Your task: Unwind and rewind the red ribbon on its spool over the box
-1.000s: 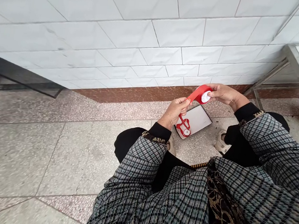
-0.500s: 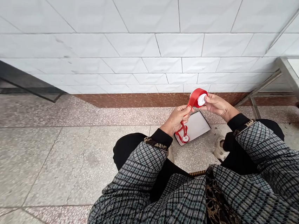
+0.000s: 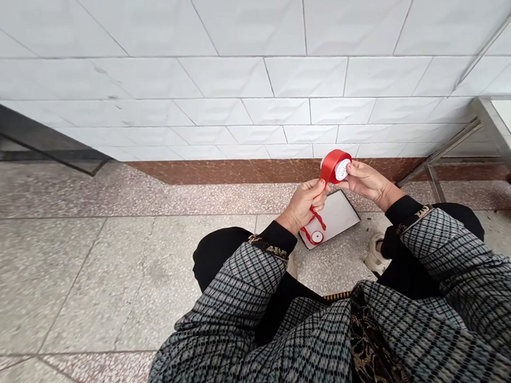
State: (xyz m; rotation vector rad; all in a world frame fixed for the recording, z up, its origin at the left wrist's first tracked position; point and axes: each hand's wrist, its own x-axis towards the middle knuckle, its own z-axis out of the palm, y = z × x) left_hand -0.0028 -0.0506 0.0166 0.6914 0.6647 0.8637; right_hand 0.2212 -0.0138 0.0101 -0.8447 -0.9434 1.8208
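Note:
A spool of wide red ribbon (image 3: 330, 162) with a white labelled side is held by my right hand (image 3: 365, 181), thumb on the label and fingers behind. My left hand (image 3: 305, 201) is closed on the ribbon's free end, just below and left of the spool. From under my left fingers, loose red ribbon (image 3: 319, 220) hangs over a shallow white tray with a dark rim (image 3: 339, 211) on the floor. In the tray's near left corner lies a small spool (image 3: 317, 237) with a white face and red edge.
A white tiled wall (image 3: 248, 76) with a brown skirting strip (image 3: 221, 167) stands ahead. To the right is a metal-framed table (image 3: 509, 137) with a wire loop on top. A dark panel (image 3: 30, 134) stands at the left. My shoe (image 3: 376, 254) is beside the tray.
The large spool and my right hand have shifted slightly left, towards my left hand. The loose ribbon below my left hand now hangs differently, its end swung to the right.

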